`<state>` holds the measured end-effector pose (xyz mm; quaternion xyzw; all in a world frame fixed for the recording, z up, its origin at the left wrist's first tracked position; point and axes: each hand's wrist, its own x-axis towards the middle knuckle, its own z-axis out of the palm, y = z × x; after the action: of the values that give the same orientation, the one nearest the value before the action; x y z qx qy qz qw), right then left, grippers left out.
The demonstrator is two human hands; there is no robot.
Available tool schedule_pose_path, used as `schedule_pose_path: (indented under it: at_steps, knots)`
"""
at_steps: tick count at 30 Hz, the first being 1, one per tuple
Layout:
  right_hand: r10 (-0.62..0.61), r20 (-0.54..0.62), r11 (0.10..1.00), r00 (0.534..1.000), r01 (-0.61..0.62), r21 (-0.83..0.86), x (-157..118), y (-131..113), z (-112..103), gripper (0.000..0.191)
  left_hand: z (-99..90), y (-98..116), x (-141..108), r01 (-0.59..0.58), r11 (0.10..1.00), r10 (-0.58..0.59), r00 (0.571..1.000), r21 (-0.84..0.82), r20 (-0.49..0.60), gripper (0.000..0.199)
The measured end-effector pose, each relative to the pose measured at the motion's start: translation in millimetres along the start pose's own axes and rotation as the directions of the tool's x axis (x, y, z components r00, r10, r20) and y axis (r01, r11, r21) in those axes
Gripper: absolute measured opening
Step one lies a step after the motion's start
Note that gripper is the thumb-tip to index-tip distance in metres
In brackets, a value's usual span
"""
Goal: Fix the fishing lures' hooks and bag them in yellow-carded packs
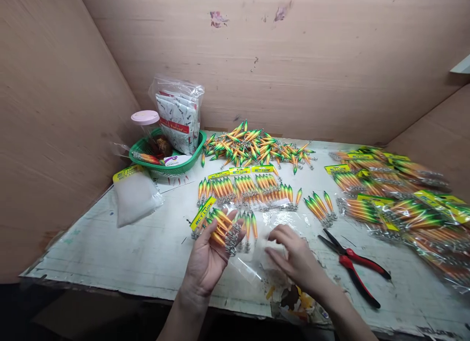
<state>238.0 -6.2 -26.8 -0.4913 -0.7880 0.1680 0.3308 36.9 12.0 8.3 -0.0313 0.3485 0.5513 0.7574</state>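
My left hand (209, 260) is closed around a clear packet of fishing lures (220, 226), green and orange with metal hooks. Its yellow header card (203, 214) reads "BCT LURE" and tilts up to the left. The packet's clear plastic end (247, 270) stretches toward my right hand (292, 258). That hand is curled with thumb and fingers drawn together, slightly blurred; a whitish see-through patch shows by its fingertips, and what it holds cannot be made out. Just beyond the hands lie a few loose lures (253, 225) and a row of lure packets (244, 187).
A heap of loose lures (249, 145) lies at the back. Filled packets (422, 211) are piled on the right, near red-handled pliers (352, 265). On the left are a green basket (176, 169) and a stack of bags (135, 194). Wooden walls enclose three sides.
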Motion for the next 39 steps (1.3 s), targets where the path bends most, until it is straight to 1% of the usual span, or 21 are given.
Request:
schedule_pose_path:
  at_steps: [1, 2, 6, 9, 12, 14, 15, 16, 17, 18, 19, 21, 22, 23, 25, 26, 28, 30, 32, 35, 39]
  knots:
    - [-0.017, 0.076, 0.999, 0.997, 0.02, -0.037, -0.6, 5.6, 8.1, 0.011, -1.2, 3.0, 0.0, -0.005, 1.0, 0.005, 1.0, -0.003, -0.005, 0.045]
    - [-0.031, 0.114, 0.998, 0.993, 0.038, -0.056, -1.6, 10.3, 16.2, 0.013, -2.0, 4.9, -0.2, -0.001, 1.0, 0.001, 1.0, -0.005, -0.006, 0.044]
    - [-0.047, 0.103, 0.995, 0.994, 0.056, -0.083, -6.0, 20.8, 40.6, 0.02, -2.3, 3.6, -1.4, 0.023, 1.0, -0.023, 1.0, -0.003, 0.003, 0.042]
    - [-0.054, 0.091, 0.995, 0.994, 0.061, -0.08, -5.7, 23.0, 48.6, 0.021, -1.6, -0.8, -1.3, 0.039, 0.999, -0.039, 0.999, 0.003, 0.001, 0.042]
    - [-0.071, 0.099, 0.996, 0.993, 0.076, -0.05, -3.6, 19.2, 43.6, 0.02, -1.5, -3.2, -0.2, 0.048, 0.999, -0.048, 0.999, 0.012, 0.0, 0.041]
    - [-0.076, 0.114, 0.997, 0.991, 0.079, -0.024, -4.9, 13.4, 24.8, 0.018, -2.3, -3.1, 0.7, 0.043, 0.999, -0.043, 0.999, 0.017, 0.003, 0.041]
    - [-0.06, 0.134, 0.998, 0.989, 0.06, 0.002, -7.1, 10.2, 9.5, 0.018, -3.0, -2.6, 1.2, 0.039, 0.999, -0.039, 0.999, 0.018, 0.002, 0.041]
    - [-0.049, 0.153, 0.999, 0.987, 0.046, 0.027, -10.3, 7.1, -9.3, 0.017, -3.8, -2.2, 1.5, 0.038, 0.999, -0.038, 0.999, 0.019, -0.002, 0.042]
    - [0.006, 0.201, 0.996, 0.98, -0.023, 0.087, -14.2, 4.2, -30.6, 0.017, -4.7, -1.9, 1.8, 0.037, 0.999, -0.037, 0.999, 0.021, -0.006, 0.042]
    - [0.028, 0.211, 0.988, 0.977, -0.059, 0.14, -18.4, 1.4, -53.0, 0.018, -5.5, -2.0, 2.1, 0.037, 0.999, -0.037, 0.999, 0.025, -0.011, 0.042]
    - [0.0, 0.187, 0.981, 0.982, -0.036, 0.19, -22.4, -1.6, -74.7, 0.022, -6.0, -2.5, 2.4, 0.038, 0.999, -0.038, 0.999, 0.03, -0.012, 0.043]
    - [-0.126, 0.181, 0.953, 0.975, 0.068, 0.297, -27.3, -10.1, -109.3, 0.027, -5.7, -5.2, 2.9, 0.045, 0.998, -0.045, 0.999, 0.048, 0.0, 0.044]
    - [-0.192, 0.198, 0.939, 0.961, 0.122, 0.321, -27.4, -16.0, -119.6, 0.028, -4.8, -7.3, 3.1, 0.051, 0.997, -0.052, 0.999, 0.06, 0.01, 0.044]
    - [-0.241, 0.236, 0.933, 0.941, 0.158, 0.323, -25.9, -23.0, -124.4, 0.029, -3.5, -9.8, 3.0, 0.06, 0.996, -0.062, 0.998, 0.073, 0.02, 0.044]
    - [-0.278, 0.305, 0.947, 0.911, 0.206, 0.247, -19.1, -37.8, -119.0, 0.027, -0.1, -15.3, 2.1, 0.089, 0.991, -0.093, 0.995, 0.095, 0.035, 0.045]
    - [-0.272, 0.306, 0.958, 0.912, 0.225, 0.18, -14.9, -44.2, -110.6, 0.027, 1.6, -17.9, 1.2, 0.106, 0.989, -0.11, 0.993, 0.1, 0.038, 0.045]
    - [-0.261, 0.219, 0.965, 0.94, 0.261, 0.031, -8.2, -52.0, -88.8, 0.028, 4.4, -22.4, -1.2, 0.135, 0.986, -0.139, 0.989, 0.094, 0.044, 0.045]
    - [-0.248, 0.085, 0.962, 0.965, 0.256, -0.093, -6.1, -52.3, -67.7, 0.028, 5.8, -25.4, -3.8, 0.155, 0.985, -0.159, 0.986, 0.079, 0.049, 0.044]
    - [-0.247, -0.016, 0.956, 0.969, 0.241, -0.165, -8.1, -47.6, -52.9, 0.026, 6.2, -26.7, -5.7, 0.17, 0.983, -0.173, 0.984, 0.075, 0.044, 0.043]
    - [-0.258, -0.093, 0.947, 0.962, 0.233, -0.221, -12.2, -40.0, -45.0, 0.022, 6.1, -26.6, -7.0, 0.166, 0.982, -0.17, 0.985, 0.091, 0.033, 0.04]
    - [-0.234, -0.116, 0.958, 0.965, 0.208, -0.199, -10.0, -40.1, -47.6, 0.026, 6.6, -26.5, -8.0, 0.161, 0.981, -0.169, 0.984, 0.111, 0.065, 0.038]
